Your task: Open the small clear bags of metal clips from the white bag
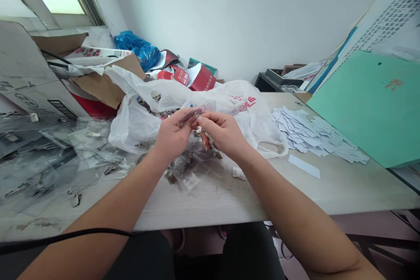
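My left hand (173,130) is closed, pinching a small transparent plastic bag (208,108) between thumb and fingers. Close beside it, my right hand (226,132) is closed on metal clips (214,145), some of which dangle below its fingers. Both hands meet over an opened white plastic bag (131,124), in which more metal pieces show. On the table under the hands lies a pile of transparent bags (193,177) with metal clips in or among them. My fingers hide part of what they hold.
More transparent bags and clips (76,200) cover the table's left side. White paper slips (298,129) are heaped on the right, near a single strip (304,166) and a green board (361,105). Cardboard boxes (42,83) stand at left. A black cable (72,236) crosses the left forearm.
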Available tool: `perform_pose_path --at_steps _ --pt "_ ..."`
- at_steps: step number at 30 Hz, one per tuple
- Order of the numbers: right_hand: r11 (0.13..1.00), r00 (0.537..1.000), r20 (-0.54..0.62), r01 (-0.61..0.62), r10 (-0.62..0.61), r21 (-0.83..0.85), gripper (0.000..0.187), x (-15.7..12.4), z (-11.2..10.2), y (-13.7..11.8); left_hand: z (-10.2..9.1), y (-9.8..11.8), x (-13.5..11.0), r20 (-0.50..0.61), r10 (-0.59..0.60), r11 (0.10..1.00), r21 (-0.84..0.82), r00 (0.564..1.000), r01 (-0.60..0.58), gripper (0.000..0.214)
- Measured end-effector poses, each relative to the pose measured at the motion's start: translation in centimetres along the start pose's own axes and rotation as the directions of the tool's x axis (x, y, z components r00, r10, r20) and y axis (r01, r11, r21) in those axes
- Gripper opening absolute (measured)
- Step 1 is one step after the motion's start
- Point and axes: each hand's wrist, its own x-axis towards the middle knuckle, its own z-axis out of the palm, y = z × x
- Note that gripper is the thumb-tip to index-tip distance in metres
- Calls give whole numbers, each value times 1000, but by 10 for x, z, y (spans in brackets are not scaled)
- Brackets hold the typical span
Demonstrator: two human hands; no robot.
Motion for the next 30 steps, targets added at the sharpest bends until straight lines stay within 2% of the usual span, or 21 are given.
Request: perform_pose_path --at_steps 8,14,21,23,27,30 --pt "1000 1000 -5 -17 17 -6 25 -1 -2 -1 -3 6 0 8 77 992 97 997 -77 26" --pt "999 1000 -8 -26 26 30 35 -1 -1 -4 -3 5 -2 47 71 982 173 996 -78 28" --pt "954 989 11 -146 149 261 55 2 1 0 -7 7 0 47 221 908 355 974 -223 36" --pt "927 981 39 -194 191 322 54 2 1 -1 -11 6 2 62 263 878 398 963 -266 38" --pt "869 961 167 -269 218 415 35 0 0 -5 -16 1 5 75 303 836 458 950 -303 40" --pt "850 963 168 -267 213 455 40 -3 -1 -6 -20 0 6 72 274 833 481 959 -275 45"
